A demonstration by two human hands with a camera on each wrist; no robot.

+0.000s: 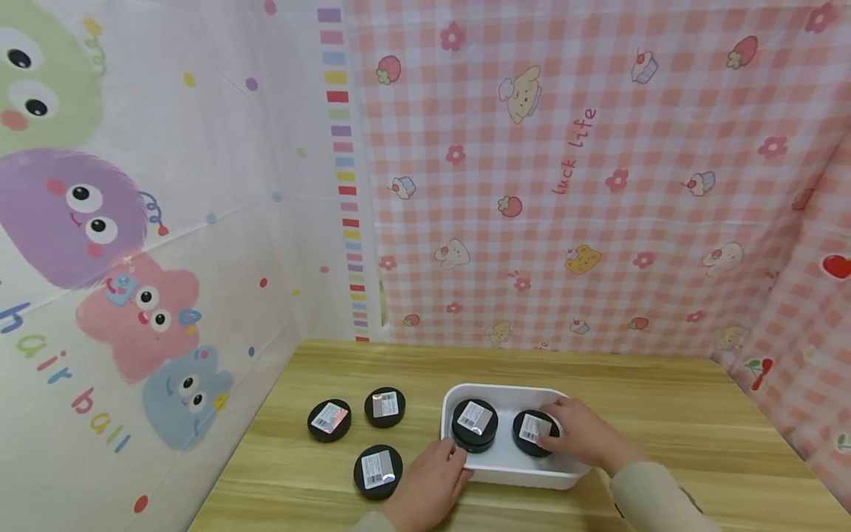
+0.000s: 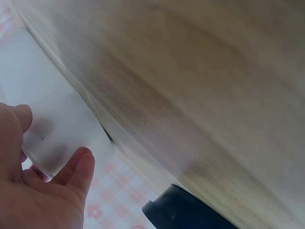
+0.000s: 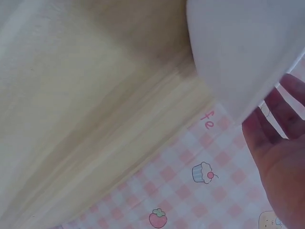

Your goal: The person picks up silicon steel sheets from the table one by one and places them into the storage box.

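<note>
A white plastic bin (image 1: pixel 521 477) stands on the table, and my left hand (image 1: pixel 431 479) holds its near left corner by the rim. In the left wrist view, thumb and fingers of that hand (image 2: pixel 50 183) pinch the bin wall (image 2: pixel 52 109). My right hand (image 1: pixel 588 434) reaches over the bin's right side and grips a flat round black case (image 1: pixel 532 431) with a silver barcode label. Two more such black cases (image 1: pixel 475 423) are stacked in the bin's left part. The right wrist view shows the right hand's fingers (image 3: pixel 281 109) at the bin's rim; the case is hidden there.
Left of the bin, three labelled black cases lie apart on the wooden table (image 1: pixel 671 414): one at the far left (image 1: pixel 329 420), one further back (image 1: pixel 385 407), one nearer (image 1: pixel 377 471) beside my left hand. Patterned cloth (image 1: pixel 558 222) hangs behind the table and along its sides.
</note>
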